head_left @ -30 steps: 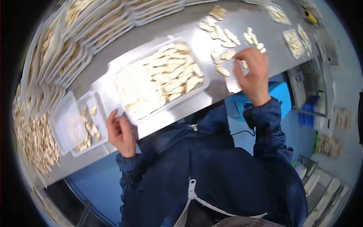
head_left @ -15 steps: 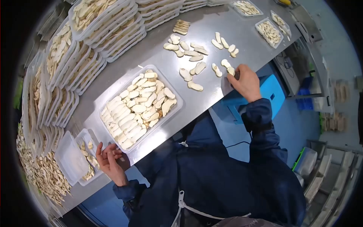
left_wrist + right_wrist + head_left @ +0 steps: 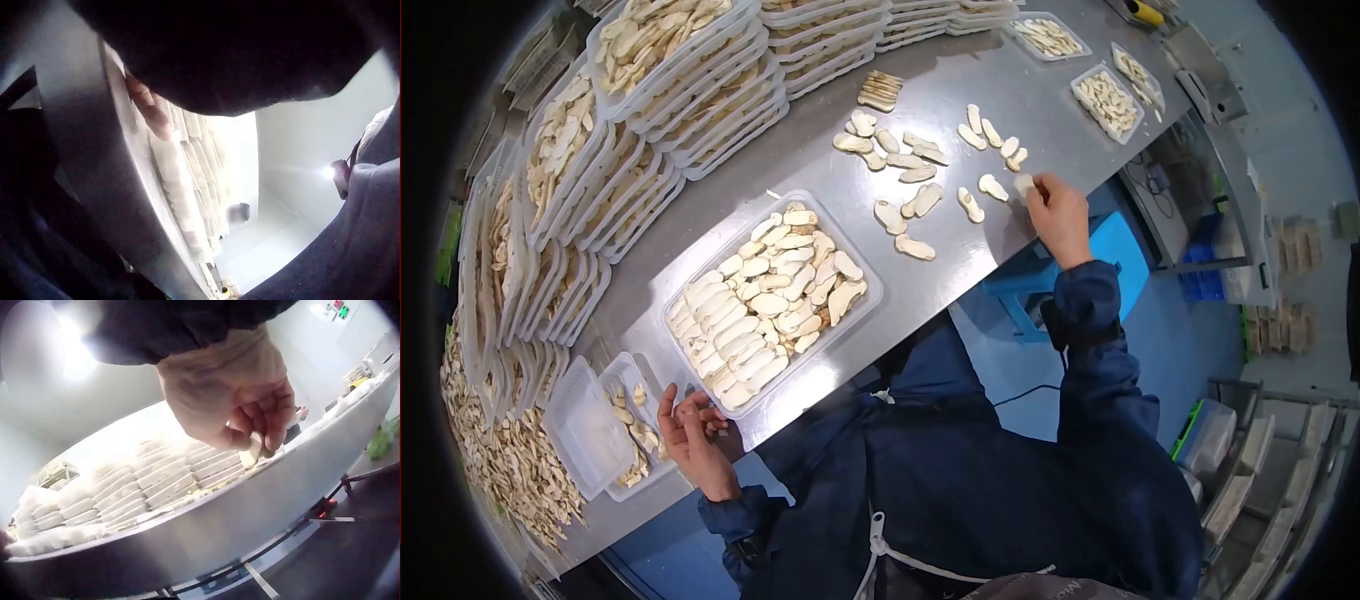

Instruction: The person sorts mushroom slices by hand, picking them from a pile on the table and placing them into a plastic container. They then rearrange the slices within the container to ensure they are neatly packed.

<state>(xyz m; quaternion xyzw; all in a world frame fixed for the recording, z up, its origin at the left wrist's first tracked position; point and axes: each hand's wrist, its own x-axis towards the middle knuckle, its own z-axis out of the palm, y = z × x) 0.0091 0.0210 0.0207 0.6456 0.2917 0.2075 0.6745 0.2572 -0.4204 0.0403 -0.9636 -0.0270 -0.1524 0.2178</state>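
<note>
A pale slice [image 3: 1023,185] is pinched between thumb and fingers of the right hand [image 3: 1060,220], over the table's front edge; the right wrist view shows the slice [image 3: 251,450] at the fingertips of that hand [image 3: 231,394]. The left hand [image 3: 698,447] rests palm up with loosely bent fingers, holding nothing, beside the near left corner of a clear tray [image 3: 874,285] of pale slices. That tray has neat rows at its left and looser slices at its right. In the left wrist view only some fingers [image 3: 150,109] show. Loose slices [image 3: 915,247] lie between tray and right hand.
Stacked filled trays [image 3: 690,110] line the back and left. A small bundle of slices [image 3: 880,90] sits behind the loose ones. Two nested tubs [image 3: 585,430] and a heap of slices [image 3: 510,470] are at left, small filled trays [image 3: 1108,100] at far right. A blue stool [image 3: 1122,262] stands below.
The right hand has lifted a slice from the group near the table's edge. Another slice there now lies apart. The left hand has barely moved since half a second ago.
</note>
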